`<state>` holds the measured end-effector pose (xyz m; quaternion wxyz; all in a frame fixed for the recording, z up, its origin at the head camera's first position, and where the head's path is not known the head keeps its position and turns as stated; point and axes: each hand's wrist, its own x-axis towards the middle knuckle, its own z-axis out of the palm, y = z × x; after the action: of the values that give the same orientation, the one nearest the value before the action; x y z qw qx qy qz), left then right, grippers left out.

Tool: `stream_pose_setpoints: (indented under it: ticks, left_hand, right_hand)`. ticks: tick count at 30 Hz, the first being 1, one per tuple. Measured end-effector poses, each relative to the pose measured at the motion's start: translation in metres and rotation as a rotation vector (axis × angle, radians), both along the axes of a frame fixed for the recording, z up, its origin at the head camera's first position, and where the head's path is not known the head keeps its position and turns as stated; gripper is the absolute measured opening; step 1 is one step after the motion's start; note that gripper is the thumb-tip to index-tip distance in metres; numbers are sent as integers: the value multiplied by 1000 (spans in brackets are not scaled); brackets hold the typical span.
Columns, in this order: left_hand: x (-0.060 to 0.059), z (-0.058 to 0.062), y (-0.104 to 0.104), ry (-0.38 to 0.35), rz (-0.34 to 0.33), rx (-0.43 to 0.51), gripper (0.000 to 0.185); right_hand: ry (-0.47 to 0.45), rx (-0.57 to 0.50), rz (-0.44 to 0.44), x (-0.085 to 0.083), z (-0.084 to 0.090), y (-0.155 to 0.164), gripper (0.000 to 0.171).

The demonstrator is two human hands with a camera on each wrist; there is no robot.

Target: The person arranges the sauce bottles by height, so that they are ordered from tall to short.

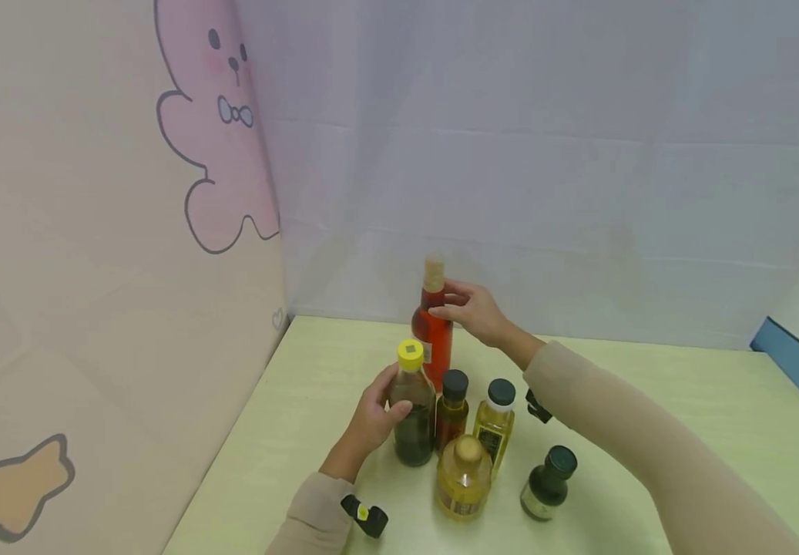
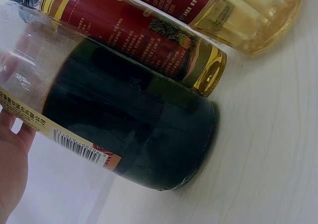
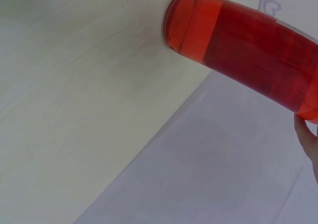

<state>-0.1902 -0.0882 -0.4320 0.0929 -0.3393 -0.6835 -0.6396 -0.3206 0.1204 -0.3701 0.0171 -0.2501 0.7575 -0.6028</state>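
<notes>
My left hand grips a clear, yellow-capped bottle of dark liquid around its upper body. In the left wrist view this bottle shows a barcode label, with fingers behind its far side. Toward the back, my right hand holds a tall red bottle at its neck and shoulder, thumb in front. The red bottle has a pale tan top. Its base is at the tabletop in the right wrist view, and a fingertip shows low on its shoulder.
Right of the yellow-capped bottle stand a slim dark-capped bottle and a square yellow-oil bottle. A round golden-capped bottle is in front of them. A small dark green bottle stands farther right. A curtain hangs behind the table.
</notes>
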Motion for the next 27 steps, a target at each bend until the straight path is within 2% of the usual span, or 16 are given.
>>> stream_pose_setpoints:
  ticks: [8,20,27]
  left_hand:
    - [1,-1,-1,-8,15,0,66]
    - [5,0,-3,-41,15,-15,67]
    - [5,-1,-4,-61,19,-19,67]
  right_hand:
    - [-10,-12,1,-5,1,-11,54]
    - [-20,32,17,-11,2,-20,56]
    - [-34,44,49,0,18,-27,54]
